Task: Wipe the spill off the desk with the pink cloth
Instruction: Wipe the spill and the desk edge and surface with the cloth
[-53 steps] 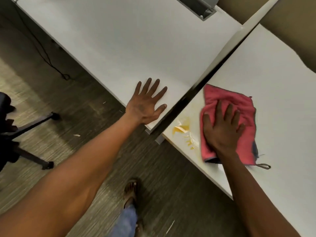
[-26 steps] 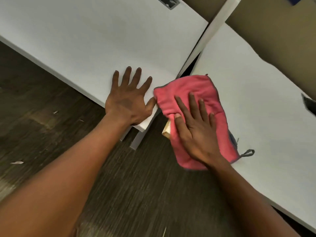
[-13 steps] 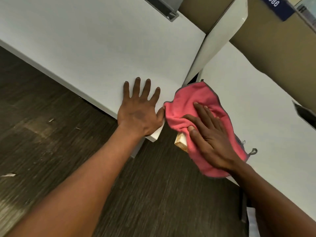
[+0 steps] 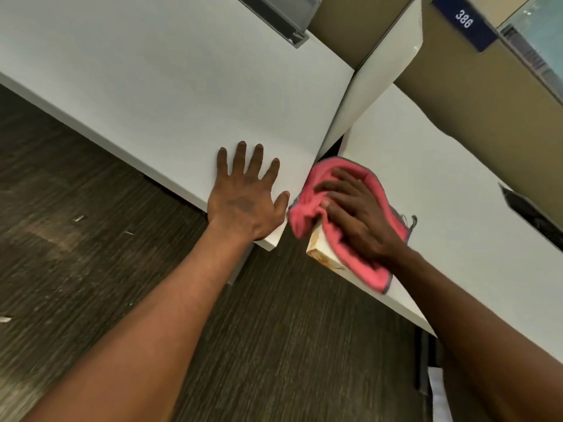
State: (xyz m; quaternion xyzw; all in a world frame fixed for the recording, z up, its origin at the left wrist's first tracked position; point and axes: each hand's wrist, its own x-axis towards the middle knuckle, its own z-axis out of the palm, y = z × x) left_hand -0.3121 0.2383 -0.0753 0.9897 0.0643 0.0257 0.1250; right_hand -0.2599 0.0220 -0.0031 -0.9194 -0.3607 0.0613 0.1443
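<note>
My right hand [image 4: 359,214] presses the pink cloth [image 4: 344,257] flat-fingered over the surface [image 4: 457,190] corner, beside the yellowish spill [image 4: 321,254]. My left hand [image 4: 243,196] lies open left of the cloth, holding nothing.

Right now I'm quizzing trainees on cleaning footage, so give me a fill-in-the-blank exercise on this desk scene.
1. The right hand presses a cloth coloured ____.
2. The left hand rests flat on the ____ desk.
3. Yellowish spill shows on the right desk's front ____.
4. The blue sign reads ____.

Missing words: pink; left; edge; 386
</note>
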